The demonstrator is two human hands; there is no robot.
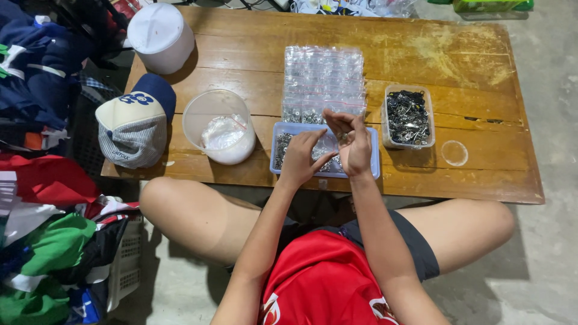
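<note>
My left hand (299,157) and my right hand (352,141) meet above a pale blue tray (374,162) of small metal parts at the near edge of a low wooden table (445,54). Between the fingers of both hands is a small clear plastic bag (326,146). My right hand's fingers curl over its top; my left hand pinches its left side. Beyond the tray lie rows of filled small clear bags (324,81). Right of the tray stands a clear rectangular tub (408,117) full of dark metal pieces.
A round clear container (218,125) with empty bags stands left of the tray. A cap (136,121) rests on the table's left edge, a white lidded bucket (161,37) behind it. A clear round lid (454,153) lies right. Piled clothes (42,229) and a basket fill the floor at left.
</note>
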